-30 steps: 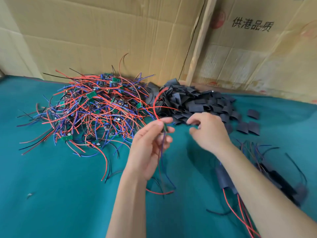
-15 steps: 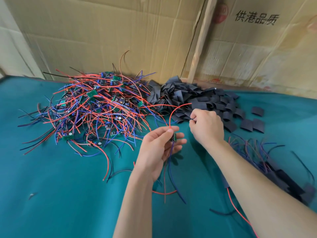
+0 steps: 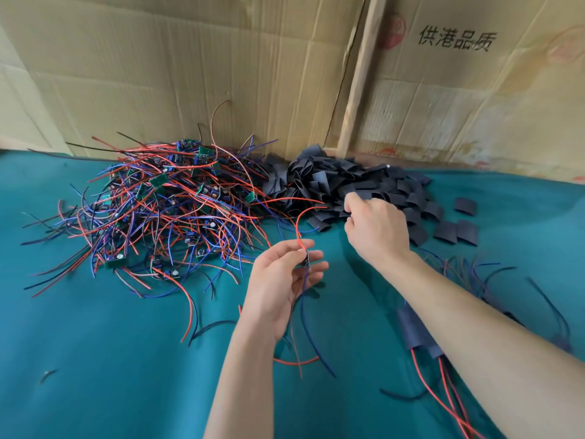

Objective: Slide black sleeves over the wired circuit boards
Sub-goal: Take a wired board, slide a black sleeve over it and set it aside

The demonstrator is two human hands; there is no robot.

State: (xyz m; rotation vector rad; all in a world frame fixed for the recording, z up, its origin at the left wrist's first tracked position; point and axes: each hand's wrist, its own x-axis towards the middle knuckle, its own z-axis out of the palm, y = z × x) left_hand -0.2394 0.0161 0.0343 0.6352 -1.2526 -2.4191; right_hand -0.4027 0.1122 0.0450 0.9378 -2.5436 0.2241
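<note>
Bright, even daylight; soft shadows under arms; wide-angle bowing at edges; slight blur.

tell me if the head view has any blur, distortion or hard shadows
Head view: soft, even light, with a faint shadow under the left hand on the teal cloth; wide-angle bending warps the cardboard wall and wooden strip; the right hand at the black sleeve pile looks slightly soft.

A makeshift assembly workshop: green cloth table [image 3: 95, 359], cardboard walls [image 3: 190, 74], heaped wired boards [image 3: 164, 210]
</note>
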